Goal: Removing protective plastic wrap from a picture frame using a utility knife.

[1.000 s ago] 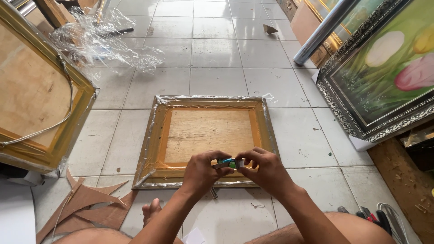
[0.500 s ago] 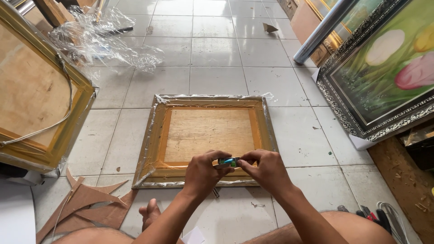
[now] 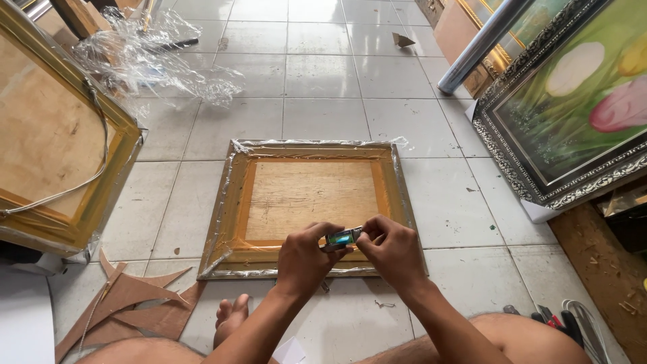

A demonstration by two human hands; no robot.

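A small green translucent lighter [image 3: 342, 237] is pinched between both my hands over the near edge of a picture frame [image 3: 229, 195]. The frame lies face down on the tiled floor, gold, wrapped in clear plastic film, with a plywood back. My left hand [image 3: 306, 259] holds the lighter's near end, my right hand [image 3: 391, 251] grips its far end with thumb and fingers. Both hands hover just above the frame's lower rail.
A second face-down gold frame [image 3: 60, 148] with a hanging cord leans at left. Crumpled clear plastic [image 3: 145, 57] lies beyond it. Cardboard scraps [image 3: 128, 300] sit by my foot [image 3: 231, 315]. A framed flower painting [image 3: 573, 108] and a metal tube [image 3: 482, 44] stand at right; tools [image 3: 559, 320] lie bottom right.
Both hands have shifted slightly on the lighter; otherwise the scene is unchanged.
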